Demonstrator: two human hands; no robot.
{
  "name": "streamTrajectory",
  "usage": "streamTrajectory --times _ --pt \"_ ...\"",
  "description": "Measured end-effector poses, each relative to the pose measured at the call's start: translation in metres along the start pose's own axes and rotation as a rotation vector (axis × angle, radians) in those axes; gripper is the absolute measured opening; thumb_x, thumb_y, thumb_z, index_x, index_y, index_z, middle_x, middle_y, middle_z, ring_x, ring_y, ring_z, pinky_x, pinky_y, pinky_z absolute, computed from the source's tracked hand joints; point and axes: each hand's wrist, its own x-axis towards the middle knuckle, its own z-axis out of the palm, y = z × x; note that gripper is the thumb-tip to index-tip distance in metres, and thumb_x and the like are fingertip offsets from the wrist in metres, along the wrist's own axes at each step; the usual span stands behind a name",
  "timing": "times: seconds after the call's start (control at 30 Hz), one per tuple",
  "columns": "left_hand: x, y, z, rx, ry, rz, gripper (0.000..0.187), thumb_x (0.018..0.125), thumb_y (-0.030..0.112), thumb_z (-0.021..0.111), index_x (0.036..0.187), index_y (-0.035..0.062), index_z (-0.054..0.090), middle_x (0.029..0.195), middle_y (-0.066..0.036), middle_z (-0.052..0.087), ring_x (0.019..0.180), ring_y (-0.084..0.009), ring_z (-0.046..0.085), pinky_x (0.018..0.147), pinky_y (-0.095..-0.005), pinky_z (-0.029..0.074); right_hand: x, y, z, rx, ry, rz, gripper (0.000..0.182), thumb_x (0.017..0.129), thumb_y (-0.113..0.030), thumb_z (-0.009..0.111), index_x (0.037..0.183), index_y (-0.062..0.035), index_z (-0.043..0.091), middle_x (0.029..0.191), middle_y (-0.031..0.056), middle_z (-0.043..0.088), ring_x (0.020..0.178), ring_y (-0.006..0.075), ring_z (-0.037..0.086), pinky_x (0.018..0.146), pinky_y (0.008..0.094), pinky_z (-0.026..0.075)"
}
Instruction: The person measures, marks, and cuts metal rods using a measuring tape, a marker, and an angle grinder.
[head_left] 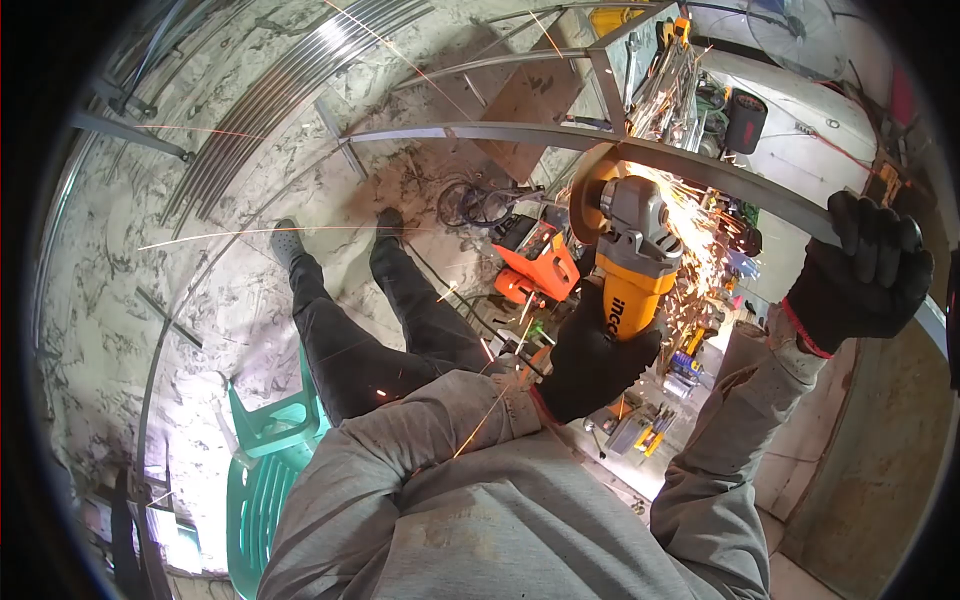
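My left hand (594, 362), in a black glove, is closed around the body of a yellow and grey angle grinder (638, 255). The grinder's brown disc (588, 195) meets a long curved metal bar (745, 186), and sparks (695, 225) spray down and right from there. At the right, my gloved right hand (868, 268) has its fingers curled over the same bar. The glove partly hides the bar there. Grey sleeves cover both arms.
An orange tool case (540, 262) and scattered tools lie below the grinder. Cables (470, 203) coil nearby. A green plastic chair (268, 495) stands lower left, close to legs in dark trousers (365, 355). Metal strips (270, 105) lie on the stained floor. A dark cylinder (746, 122) sits at the upper right.
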Motion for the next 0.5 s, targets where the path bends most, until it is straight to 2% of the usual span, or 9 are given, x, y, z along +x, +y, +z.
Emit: streamTrajectory --times 0.03,0.1,0.17,0.4,0.43,0.5 --pt "-0.001 0.003 -0.001 -0.021 -0.018 -0.031 0.05 0.087 0.022 0.083 0.126 0.0061 0.056 0.097 -0.006 0.071 0.087 -0.0183 0.073 0.076 -0.0385 0.059 -0.004 0.006 0.007 -0.224 0.228 -0.104 0.032 0.105 -0.022 0.046 0.074 -0.0224 0.039 0.055 -0.0112 0.031 0.055 0.0062 0.037 0.066 0.0302 0.036" --pt "0.0 0.01 -0.002 -0.039 -0.036 -0.064 0.048 0.087 0.021 0.082 0.125 0.0059 0.056 0.097 -0.006 0.07 0.086 -0.0184 0.072 0.075 -0.0385 0.059 -0.005 0.007 0.005 -0.447 0.458 -0.208 0.032 0.105 -0.023 0.047 0.074 -0.0222 0.041 0.055 -0.0112 0.031 0.056 0.0061 0.037 0.066 0.0302 0.037" --pt "0.002 0.01 -0.003 -0.013 -0.033 -0.028 0.046 0.088 0.021 0.082 0.122 0.0059 0.055 0.096 -0.006 0.07 0.083 -0.0187 0.072 0.073 -0.0385 0.058 -0.001 -0.004 -0.011 0.019 -0.003 -0.008 0.031 0.105 -0.024 0.048 0.075 -0.022 0.042 0.055 -0.011 0.032 0.056 0.006 0.037 0.067 0.0303 0.037" --pt "0.012 0.001 0.0 0.005 0.017 0.054 0.047 0.085 0.024 0.084 0.118 0.0063 0.055 0.095 -0.007 0.069 0.081 -0.0197 0.07 0.071 -0.0387 0.056 -0.004 -0.005 -0.008 0.005 0.047 -0.02 0.034 0.105 -0.024 0.048 0.073 -0.0228 0.038 0.055 -0.0115 0.03 0.053 0.0056 0.034 0.067 0.0305 0.036" --pt "0.012 0.003 0.0 -0.002 0.01 0.1 0.04 0.088 0.014 0.082 0.117 0.008 0.054 0.091 -0.003 0.067 0.078 -0.0144 0.068 0.068 -0.0331 0.056 -0.004 -0.005 -0.007 -0.001 0.068 -0.03 0.035 0.105 -0.024 0.048 0.072 -0.023 0.037 0.055 -0.0116 0.029 0.052 0.0056 0.033 0.067 0.0305 0.036" --pt "0.013 0.001 0.0 -0.011 0.004 0.148 0.036 0.092 0.004 0.08 0.115 0.0097 0.053 0.088 0.001 0.065 0.075 -0.0091 0.066 0.064 -0.0274 0.055 -0.003 -0.004 -0.008 -0.007 0.085 -0.04 0.036 0.105 -0.024 0.048 0.072 -0.0232 0.035 0.054 -0.0118 0.029 0.051 0.0056 0.031 0.066 0.0304 0.036"
